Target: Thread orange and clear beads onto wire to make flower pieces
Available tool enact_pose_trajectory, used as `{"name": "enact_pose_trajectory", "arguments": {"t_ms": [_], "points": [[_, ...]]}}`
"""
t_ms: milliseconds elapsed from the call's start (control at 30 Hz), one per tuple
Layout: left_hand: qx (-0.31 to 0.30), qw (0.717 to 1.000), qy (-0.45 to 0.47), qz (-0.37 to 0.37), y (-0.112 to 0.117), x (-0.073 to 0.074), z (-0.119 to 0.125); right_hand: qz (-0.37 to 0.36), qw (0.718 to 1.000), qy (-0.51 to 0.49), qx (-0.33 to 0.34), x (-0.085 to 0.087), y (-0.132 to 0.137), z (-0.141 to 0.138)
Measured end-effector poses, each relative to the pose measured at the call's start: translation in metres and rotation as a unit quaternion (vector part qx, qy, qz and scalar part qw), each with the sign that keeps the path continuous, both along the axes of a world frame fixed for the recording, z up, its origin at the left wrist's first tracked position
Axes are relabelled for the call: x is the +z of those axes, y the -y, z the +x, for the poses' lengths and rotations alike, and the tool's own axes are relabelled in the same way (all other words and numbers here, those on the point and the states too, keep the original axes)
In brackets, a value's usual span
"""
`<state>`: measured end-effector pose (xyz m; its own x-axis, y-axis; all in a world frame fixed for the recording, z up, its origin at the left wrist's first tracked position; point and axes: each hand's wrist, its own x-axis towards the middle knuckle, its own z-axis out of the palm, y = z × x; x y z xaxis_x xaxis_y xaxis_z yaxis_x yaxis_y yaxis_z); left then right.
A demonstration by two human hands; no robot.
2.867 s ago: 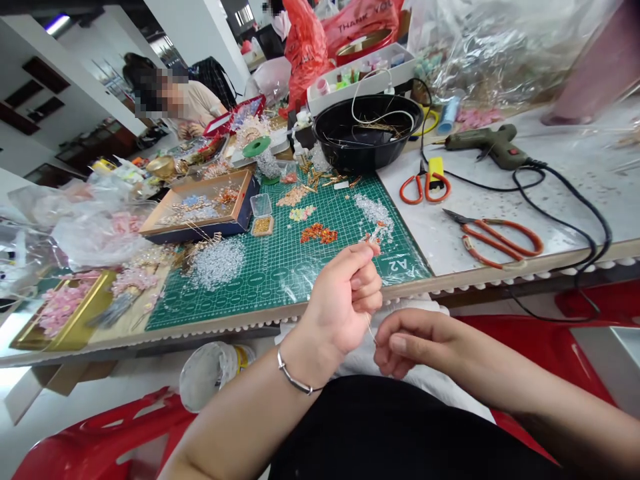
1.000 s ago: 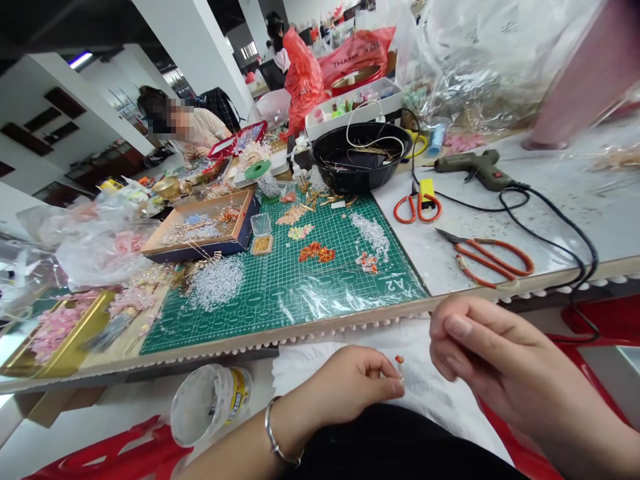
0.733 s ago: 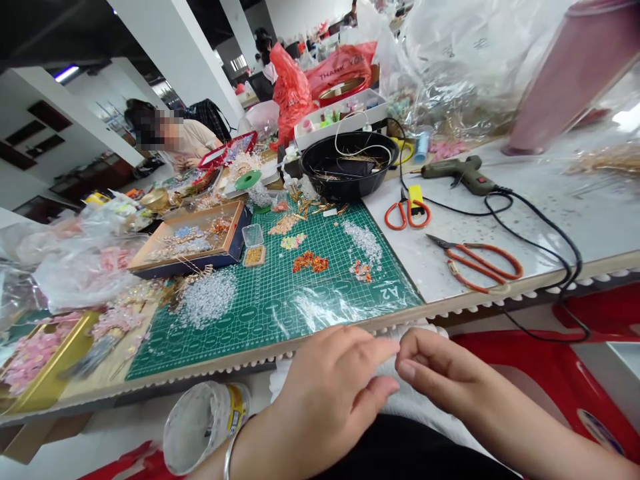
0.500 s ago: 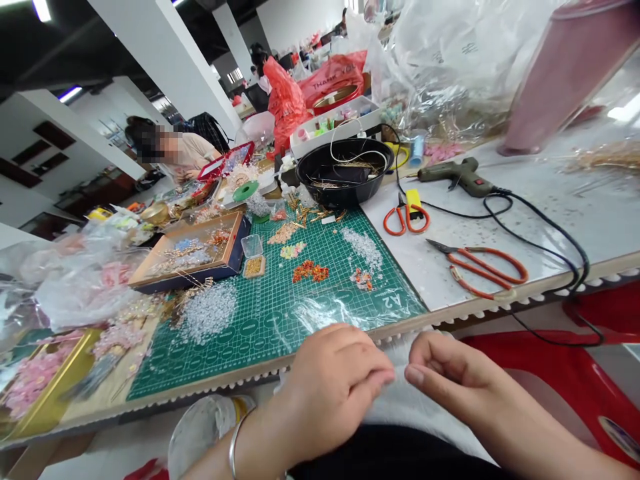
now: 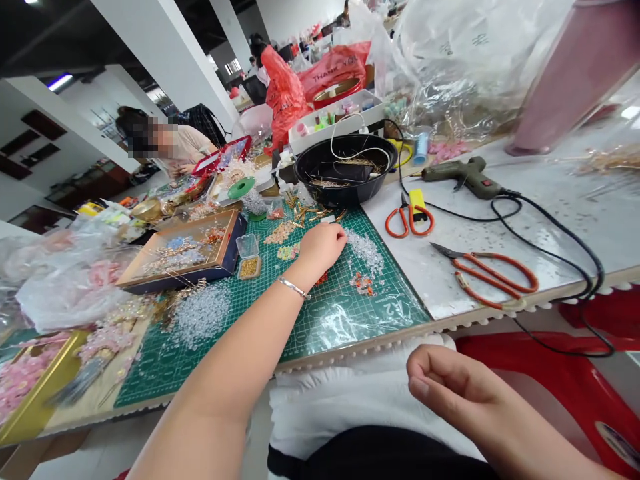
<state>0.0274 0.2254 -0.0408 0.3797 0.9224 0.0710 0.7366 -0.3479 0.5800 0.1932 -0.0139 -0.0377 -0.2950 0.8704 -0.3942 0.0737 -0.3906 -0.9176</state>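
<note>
Head view, as checked from beside the bench (image 5: 560,227): the left hand (image 5: 323,250) is over the far half of the green cutting mat (image 5: 330,333), back upward, fingers folded under. The fingertips are hidden, so whether they are apart, together or closed on a piece cannot be told. Nearest items: the orange pieces (image 5: 324,277), on the mat and partly covered by the wrist, and the clear beads (image 5: 364,250), just beside the knuckles.

Handling, in my judgement: loose pieces this small call for the tips of thumb and forefinger only, with one piece lifted straight up. The wrist is best carried high, since a low one could scatter the orange pieces or mix them with the pale yellow pieces (image 5: 289,251) nearby.

Pose: the left arm is extended forward and rightward across the mat, bracelet (image 5: 294,288) at the wrist. The right hand (image 5: 445,387) is off the bench's front edge, near the white cloth (image 5: 330,393), fingers curled, thumb alongside the forefinger. No item shows there; something fine could escape notice, so its grip cannot be confirmed.
</note>
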Motion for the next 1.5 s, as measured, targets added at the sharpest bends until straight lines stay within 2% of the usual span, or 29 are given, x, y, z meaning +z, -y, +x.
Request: {"name": "enact_pose_trajectory", "arguments": {"t_ms": [67,167,233,333,400,500,567,633,967,1367,1500], "points": [[0.002,1.0,0.017,-0.008,0.001,0.001,0.002,-0.008,1.0,-0.009,0.007,-0.004,-0.001,0.001],[0.013,0.997,0.066,-0.029,0.011,0.013,-0.001,0.018,1.0,-0.012,-0.021,-0.008,-0.001,0.004],[0.015,0.993,0.109,-0.052,0.029,0.024,-0.005,0.054,0.997,-0.002,-0.062,-0.008,-0.003,0.007],[0.006,0.971,0.205,-0.124,0.077,0.04,-0.011,0.104,0.987,0.027,-0.121,-0.005,-0.004,0.012],[0.003,0.894,0.358,-0.27,0.115,0.045,-0.012,0.148,0.975,0.047,-0.156,0.0,-0.004,0.013],[0.031,0.79,0.468,-0.396,0.16,0.044,-0.011,0.247,0.946,0.077,-0.197,0.01,-0.003,0.009],[0.047,0.749,0.504,-0.428,0.178,0.041,-0.009,0.306,0.926,0.099,-0.199,0.016,-0.001,0.003],[0.05,0.732,0.524,-0.432,0.186,0.039,-0.007,0.339,0.914,0.113,-0.192,0.021,0.0,-0.001],[0.039,0.749,0.532,-0.393,0.195,0.041,-0.012,0.396,0.888,0.152,-0.177,0.027,0.011,-0.004],[0.045,0.754,0.529,-0.387,0.199,0.041,-0.017,0.399,0.889,0.167,-0.151,0.029,0.014,-0.007],[0.034,0.76,0.519,-0.389,0.201,0.042,-0.016,0.378,0.899,0.171,-0.141,0.029,0.012,-0.01]]}}
